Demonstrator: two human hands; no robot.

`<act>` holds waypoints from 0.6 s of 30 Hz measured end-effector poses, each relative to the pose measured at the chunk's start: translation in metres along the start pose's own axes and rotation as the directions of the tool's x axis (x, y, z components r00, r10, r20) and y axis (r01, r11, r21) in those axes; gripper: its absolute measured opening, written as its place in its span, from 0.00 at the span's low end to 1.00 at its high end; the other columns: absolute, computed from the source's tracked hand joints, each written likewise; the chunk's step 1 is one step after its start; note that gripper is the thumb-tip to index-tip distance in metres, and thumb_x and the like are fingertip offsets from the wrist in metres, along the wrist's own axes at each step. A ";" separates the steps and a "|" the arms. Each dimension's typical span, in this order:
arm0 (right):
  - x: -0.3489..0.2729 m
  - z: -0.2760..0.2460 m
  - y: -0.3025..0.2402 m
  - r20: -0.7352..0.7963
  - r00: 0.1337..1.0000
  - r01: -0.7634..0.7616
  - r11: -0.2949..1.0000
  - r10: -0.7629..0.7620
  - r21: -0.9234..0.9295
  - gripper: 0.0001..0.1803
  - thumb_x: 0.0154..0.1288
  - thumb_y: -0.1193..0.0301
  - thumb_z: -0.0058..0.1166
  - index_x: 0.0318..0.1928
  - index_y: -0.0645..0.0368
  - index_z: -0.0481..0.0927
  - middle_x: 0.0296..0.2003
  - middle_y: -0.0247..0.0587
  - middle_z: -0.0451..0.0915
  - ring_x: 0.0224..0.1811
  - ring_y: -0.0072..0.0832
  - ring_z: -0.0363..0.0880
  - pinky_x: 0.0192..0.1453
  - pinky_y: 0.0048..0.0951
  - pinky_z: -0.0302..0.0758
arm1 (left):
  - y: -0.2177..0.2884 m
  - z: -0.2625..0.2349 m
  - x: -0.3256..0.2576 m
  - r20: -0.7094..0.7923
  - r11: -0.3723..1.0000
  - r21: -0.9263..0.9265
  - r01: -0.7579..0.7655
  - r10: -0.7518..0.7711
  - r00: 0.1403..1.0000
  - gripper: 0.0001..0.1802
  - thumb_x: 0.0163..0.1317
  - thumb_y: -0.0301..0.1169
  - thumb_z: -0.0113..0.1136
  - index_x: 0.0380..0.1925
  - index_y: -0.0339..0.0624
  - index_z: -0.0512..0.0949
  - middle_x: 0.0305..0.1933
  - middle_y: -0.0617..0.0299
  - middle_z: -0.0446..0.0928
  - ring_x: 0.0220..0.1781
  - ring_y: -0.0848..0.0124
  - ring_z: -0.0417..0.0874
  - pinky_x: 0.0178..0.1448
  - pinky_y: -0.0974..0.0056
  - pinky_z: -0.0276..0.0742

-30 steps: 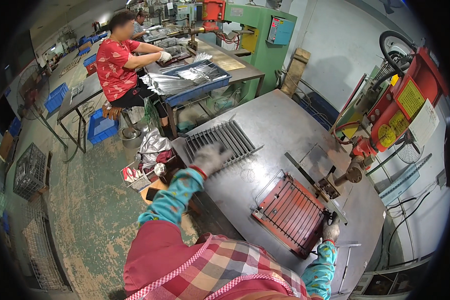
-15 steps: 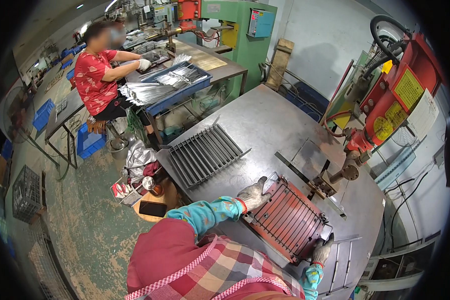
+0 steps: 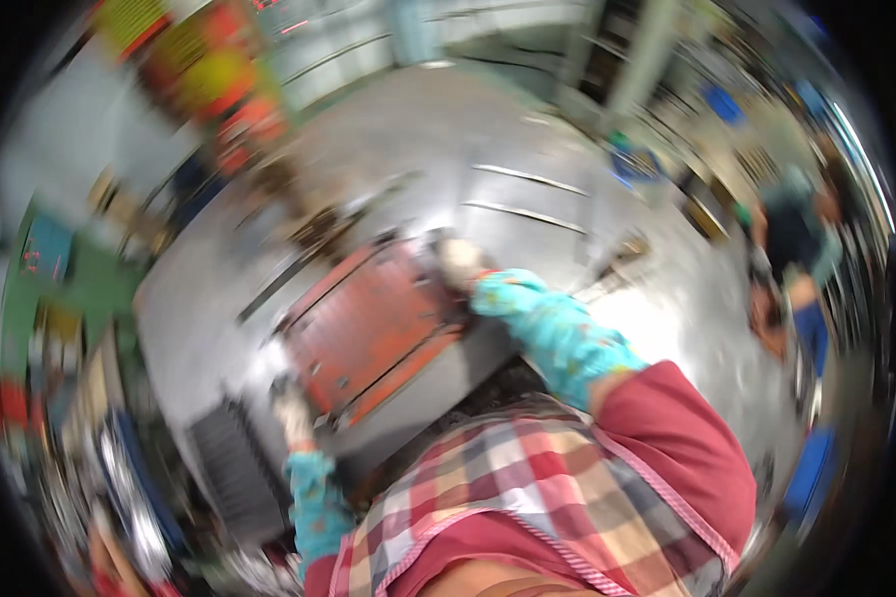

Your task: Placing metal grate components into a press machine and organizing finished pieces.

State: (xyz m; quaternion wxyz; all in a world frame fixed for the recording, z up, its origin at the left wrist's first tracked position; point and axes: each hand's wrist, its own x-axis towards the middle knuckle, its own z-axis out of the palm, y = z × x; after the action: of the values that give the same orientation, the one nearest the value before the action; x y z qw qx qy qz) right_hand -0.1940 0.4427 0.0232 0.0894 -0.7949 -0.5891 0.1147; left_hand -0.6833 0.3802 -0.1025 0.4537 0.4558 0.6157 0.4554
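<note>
A red rectangular plate fixture lies on the grey metal table in front of me, with dark fittings at its corners. My left hand, in a pale glove with dark fingertips, is at its left end. At the opposite end my right hand, also gloved, meets the fixture's edge. Motion smears the fingers of both hands, so their grip is unclear. Whether bars lie across the plate is blurred too. Left of my left hand is a dark grate of parallel bars.
Two thin metal rods lie beyond my right hand. A red machine arm reaches over the table's far left part, near a dark flat bar. Another person is at the far right. A blue bin stands at the right.
My view has swung strongly to the right, and the picture is now blurred. The grate now appears at lower left. Both hands remain at the red fixture's ends.
</note>
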 end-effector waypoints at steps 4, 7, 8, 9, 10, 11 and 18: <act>-0.055 -0.026 0.011 -0.077 0.995 0.083 0.917 -0.057 0.391 0.14 0.62 0.68 0.43 0.45 0.59 0.72 0.32 0.55 0.80 0.34 0.48 0.81 0.36 0.46 0.77 | 0.159 0.077 -0.095 -0.118 0.988 -0.123 0.093 -0.108 0.987 0.19 0.63 0.41 0.51 0.42 0.36 0.73 0.34 0.57 0.75 0.32 0.65 0.76 0.34 0.60 0.74; -0.133 -0.050 0.030 -0.026 1.000 0.011 0.877 0.002 0.481 0.14 0.64 0.66 0.42 0.46 0.60 0.69 0.28 0.57 0.78 0.32 0.55 0.79 0.37 0.51 0.74 | 0.169 0.069 -0.127 -0.016 0.985 0.110 0.134 -0.133 0.991 0.15 0.61 0.40 0.50 0.32 0.37 0.70 0.22 0.61 0.65 0.22 0.68 0.66 0.27 0.60 0.64; -0.160 -0.060 0.036 -0.021 1.000 -0.008 0.862 0.022 0.508 0.14 0.65 0.64 0.43 0.45 0.60 0.68 0.26 0.57 0.78 0.31 0.56 0.78 0.36 0.52 0.72 | 0.189 0.077 -0.159 -0.024 0.985 0.086 0.146 -0.145 0.989 0.15 0.60 0.40 0.50 0.30 0.37 0.69 0.20 0.62 0.61 0.20 0.68 0.63 0.26 0.60 0.61; -0.178 -0.052 0.053 -0.070 0.996 -0.015 0.861 0.059 0.509 0.16 0.66 0.60 0.42 0.45 0.59 0.68 0.24 0.57 0.77 0.29 0.56 0.78 0.34 0.53 0.71 | 0.188 0.084 -0.176 0.034 0.992 0.046 0.115 -0.117 0.993 0.19 0.60 0.45 0.52 0.33 0.36 0.72 0.21 0.61 0.62 0.22 0.67 0.64 0.28 0.59 0.62; -0.196 -0.051 0.068 -0.080 0.993 -0.034 0.857 0.087 0.514 0.16 0.66 0.60 0.42 0.45 0.59 0.68 0.24 0.57 0.77 0.29 0.56 0.78 0.34 0.53 0.71 | 0.177 0.085 -0.180 0.062 0.993 0.056 0.105 -0.109 0.992 0.19 0.60 0.45 0.52 0.33 0.36 0.72 0.21 0.61 0.62 0.22 0.67 0.64 0.28 0.59 0.62; -0.220 -0.051 0.087 -0.100 0.984 -0.079 0.860 0.149 0.505 0.16 0.66 0.59 0.42 0.45 0.58 0.67 0.24 0.57 0.77 0.29 0.56 0.78 0.33 0.53 0.72 | 0.158 0.088 -0.181 0.091 0.994 0.093 0.060 -0.069 0.993 0.21 0.60 0.47 0.52 0.35 0.37 0.73 0.22 0.60 0.63 0.24 0.67 0.64 0.29 0.59 0.62; -0.385 -0.045 0.236 -0.127 0.824 -0.395 0.721 0.552 0.570 0.18 0.67 0.57 0.42 0.45 0.59 0.71 0.28 0.58 0.77 0.33 0.55 0.77 0.37 0.49 0.74 | 0.134 0.202 -0.230 0.501 0.998 0.062 -0.018 -0.015 0.865 0.24 0.64 0.39 0.52 0.53 0.31 0.67 0.48 0.44 0.71 0.44 0.56 0.74 0.44 0.50 0.73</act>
State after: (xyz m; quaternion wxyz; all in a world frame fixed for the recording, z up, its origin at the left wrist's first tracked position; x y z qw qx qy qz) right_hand -0.0720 0.0059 0.0309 0.3525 -0.8730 -0.2901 0.1716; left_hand -0.4268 0.2086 0.0263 0.5826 0.5733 0.4909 0.3016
